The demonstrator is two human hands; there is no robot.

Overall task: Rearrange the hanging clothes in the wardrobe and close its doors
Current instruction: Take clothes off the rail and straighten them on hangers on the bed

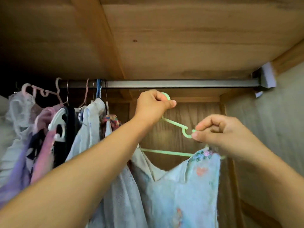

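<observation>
A pale green plastic hanger (175,123) carries a light blue flowered garment (184,186) just below the grey wardrobe rail (172,83). My left hand (153,107) grips the hanger's hook, which is off the rail, a little under it. My right hand (220,134) pinches the hanger's right shoulder notch where the garment's strap sits. A white mesh garment (121,199) hangs behind my left forearm.
Several clothes on pink and white hangers (57,127) are bunched at the rail's left end. The rail's right half is bare up to its white bracket (266,78). Wooden top panel above, wardrobe side wall (271,129) at right.
</observation>
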